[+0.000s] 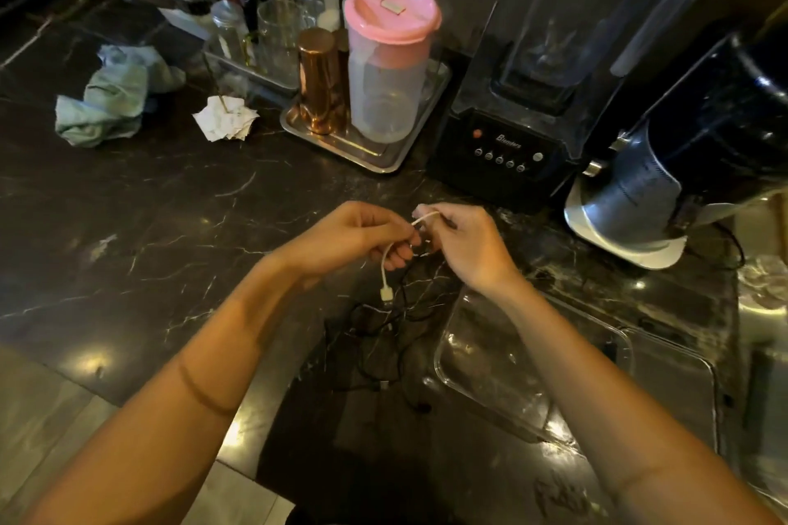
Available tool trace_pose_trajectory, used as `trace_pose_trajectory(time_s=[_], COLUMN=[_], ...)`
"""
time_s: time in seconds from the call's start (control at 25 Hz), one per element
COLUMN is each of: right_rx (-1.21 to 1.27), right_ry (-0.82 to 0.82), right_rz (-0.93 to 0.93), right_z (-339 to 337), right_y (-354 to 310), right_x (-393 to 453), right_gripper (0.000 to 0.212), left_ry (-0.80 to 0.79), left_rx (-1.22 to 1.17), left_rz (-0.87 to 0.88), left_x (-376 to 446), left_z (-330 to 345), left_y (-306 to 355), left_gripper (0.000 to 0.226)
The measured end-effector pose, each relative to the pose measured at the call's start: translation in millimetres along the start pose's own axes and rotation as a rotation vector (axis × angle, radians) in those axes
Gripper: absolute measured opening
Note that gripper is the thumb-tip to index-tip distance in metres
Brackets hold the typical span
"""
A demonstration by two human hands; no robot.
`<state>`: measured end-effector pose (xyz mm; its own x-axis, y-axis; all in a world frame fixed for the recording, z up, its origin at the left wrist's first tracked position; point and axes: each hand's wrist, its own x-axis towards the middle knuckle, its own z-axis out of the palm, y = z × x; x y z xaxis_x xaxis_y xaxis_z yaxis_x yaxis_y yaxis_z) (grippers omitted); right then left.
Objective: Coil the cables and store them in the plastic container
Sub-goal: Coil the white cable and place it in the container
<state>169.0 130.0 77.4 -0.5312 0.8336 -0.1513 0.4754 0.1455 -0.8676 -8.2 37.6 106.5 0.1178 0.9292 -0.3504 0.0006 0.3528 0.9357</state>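
A short white cable [385, 269] runs between both hands above the dark marble counter. My left hand [356, 237] is shut on its looped part, and its USB plug hangs down below the fingers. My right hand [462, 241] pinches the cable's other end close beside the left. On the counter below lies a loose tangle of thin black cables [383, 337]. A clear plastic container [482, 358] sits open to the right of the tangle, partly hidden by my right forearm; nothing shows inside it.
A steel tray [375, 151] with a pink-lidded jug [390, 60] and a copper tumbler [317, 81] stands behind. A black blender [511, 141] and another appliance [648, 200] line the right. A crumpled cloth [111, 98] and paper [226, 119] lie at the left.
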Motion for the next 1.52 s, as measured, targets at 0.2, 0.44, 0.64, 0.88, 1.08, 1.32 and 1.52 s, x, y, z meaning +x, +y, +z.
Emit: trace_pose_trajectory(time_s=[0.2, 0.44, 0.64, 0.88, 1.08, 1.32, 1.52], right_rx=[0.199, 0.381, 0.390, 0.093, 0.085, 0.014, 0.016], right_ry=[0.083, 0.200, 0.159, 0.165, 0.167, 0.181, 0.010], right_rz=[-0.009, 0.036, 0.066, 0.045, 0.085, 0.341, 0.404], right_z=[-37.2, -85.5, -128.9, -165.5, -180.3, -188.3, -156.8], right_y=[-26.8, -33.5, -43.0, -42.2, -28.0, 15.6, 44.7], right_x=[-31.0, -56.5, -80.1, -99.0, -113.2, -129.9, -150.0], right_gripper=[0.035, 0.040, 0.049, 0.042, 0.041, 0.035, 0.032], left_ry=[-0.126, -0.232, -0.315, -0.480, -0.476, -0.156, -0.357], left_rx=[-0.090, -0.383, -0.390, -0.199, -0.144, -0.507, -0.559], left_rz=[0.166, 0.169, 0.128, 0.064, 0.053, 0.217, 0.299], left_x=[-9.4, -12.0, -7.6, -0.8, 1.8, -0.4, 8.4], left_z=[30.0, 77.2, 114.8, 171.4, 198.7, 197.2, 187.3], left_y=[25.0, 41.6, 47.2, 48.6, 45.8, 49.0, 58.3], left_gripper=[0.026, 0.027, 0.029, 0.040, 0.039, 0.043, 0.076])
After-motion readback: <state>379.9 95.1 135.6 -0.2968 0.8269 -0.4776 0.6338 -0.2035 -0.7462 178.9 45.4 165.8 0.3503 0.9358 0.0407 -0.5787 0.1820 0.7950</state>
